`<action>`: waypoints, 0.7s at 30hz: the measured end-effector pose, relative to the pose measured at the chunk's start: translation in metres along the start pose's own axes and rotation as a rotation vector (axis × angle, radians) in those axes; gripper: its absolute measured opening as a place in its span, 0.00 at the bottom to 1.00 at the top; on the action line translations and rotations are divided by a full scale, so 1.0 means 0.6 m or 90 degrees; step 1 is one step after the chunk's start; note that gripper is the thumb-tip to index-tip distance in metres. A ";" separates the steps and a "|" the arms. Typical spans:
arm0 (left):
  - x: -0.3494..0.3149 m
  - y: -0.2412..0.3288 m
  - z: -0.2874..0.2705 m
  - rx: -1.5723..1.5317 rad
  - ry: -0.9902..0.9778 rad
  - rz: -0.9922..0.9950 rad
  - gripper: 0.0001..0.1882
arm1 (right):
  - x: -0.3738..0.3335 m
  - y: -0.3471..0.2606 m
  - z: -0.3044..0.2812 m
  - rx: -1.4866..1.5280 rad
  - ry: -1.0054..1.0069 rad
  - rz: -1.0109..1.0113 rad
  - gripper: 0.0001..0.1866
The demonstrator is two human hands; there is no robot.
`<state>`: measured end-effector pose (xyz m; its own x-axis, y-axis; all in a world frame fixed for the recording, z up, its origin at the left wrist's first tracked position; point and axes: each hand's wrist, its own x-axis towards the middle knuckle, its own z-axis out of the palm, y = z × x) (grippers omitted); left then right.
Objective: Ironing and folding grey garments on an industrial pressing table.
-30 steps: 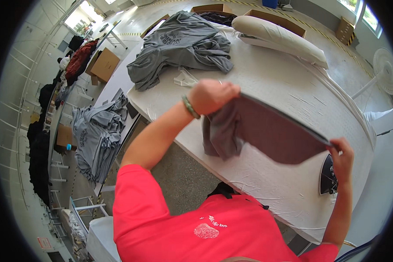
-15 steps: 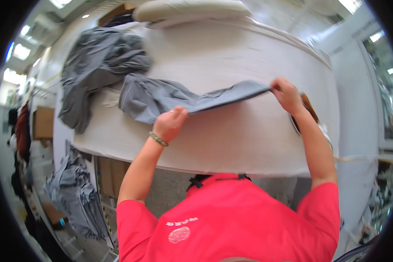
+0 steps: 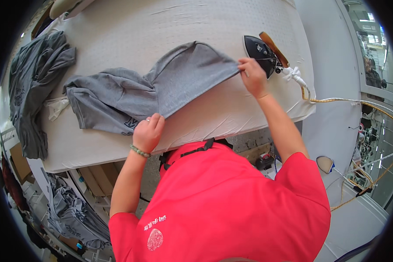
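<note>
A grey fabric garment lies stretched across a white padded table, with dark printing near its lower left edge. My left hand pinches its near edge, close to a seam at the middle. At the garment's right corner, the fingers of my right hand are closed on the cloth, and the edge between both hands is straight. Just beyond my right hand rests a steam iron with a black body and brown handle. Folds hide part of the garment's left half.
Another grey garment is heaped at the table's left end, beside a small white cloth. More grey garments hang below at the left. A white and yellow hose runs right from the iron. A rolled pad lies along the far edge.
The cloth between my hands has spread from a narrow raised strip into a wide flat panel. The view has turned, and the iron, earlier mostly behind my right arm, now shows fully.
</note>
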<state>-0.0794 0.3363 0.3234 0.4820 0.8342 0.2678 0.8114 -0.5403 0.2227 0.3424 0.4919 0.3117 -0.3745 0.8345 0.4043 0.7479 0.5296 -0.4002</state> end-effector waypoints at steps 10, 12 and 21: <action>0.160 0.022 0.107 -0.170 0.012 0.024 0.11 | 0.039 -0.047 0.068 0.096 0.054 0.281 0.15; 0.220 0.035 0.145 -0.203 0.019 0.066 0.14 | 0.070 -0.047 0.102 0.021 -0.035 0.280 0.16; 0.262 0.070 0.185 -0.048 0.036 -0.106 0.27 | 0.032 0.011 0.095 -0.003 -0.020 0.250 0.18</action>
<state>0.0675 0.4570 0.2707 0.3222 0.9063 0.2737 0.8503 -0.4041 0.3372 0.3089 0.5200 0.2700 -0.0755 0.9778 0.1956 0.8401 0.1680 -0.5158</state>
